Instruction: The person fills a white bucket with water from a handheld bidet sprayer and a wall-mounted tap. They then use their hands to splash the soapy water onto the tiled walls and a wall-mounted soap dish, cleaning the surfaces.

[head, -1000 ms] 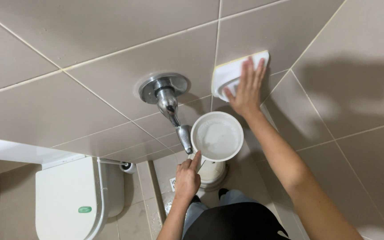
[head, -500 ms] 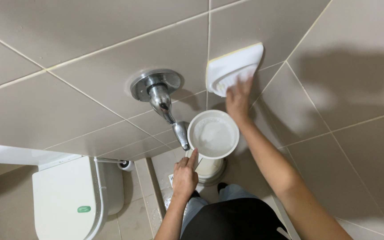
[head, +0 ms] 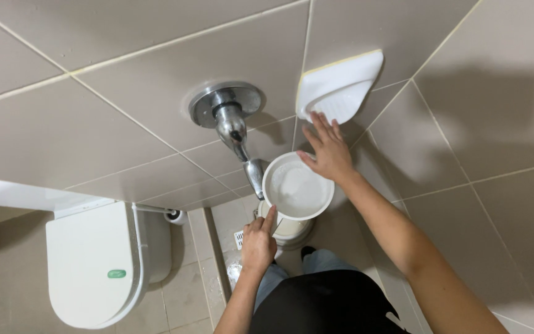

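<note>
The white scoop [head: 298,187], a round plastic dipper seen from above, sits just under the spout of the chrome tap [head: 233,124] that comes out of the tiled wall [head: 94,124], and its inside looks pale and wet. The left hand [head: 259,243] holds it from below: the fingers are closed around the handle, which is mostly hidden by the hand, and the index finger points up and touches the lower rim of the scoop. The right hand [head: 327,150] is open, with the fingers spread flat; its fingertips reach up to the lower edge of the white soap dish [head: 340,85], which is fixed on the wall to the right of the tap, and the heel of the hand lies over the upper right rim of the scoop. I cannot tell if this hand really presses on the rim or only passes in front of it. Below the scoop stands a white bucket [head: 288,230], partly covered by it. At the left, a white toilet [head: 97,263] stands on the tiled floor [head: 183,291]. The person's dark top and blue jeans show at the bottom.
</note>
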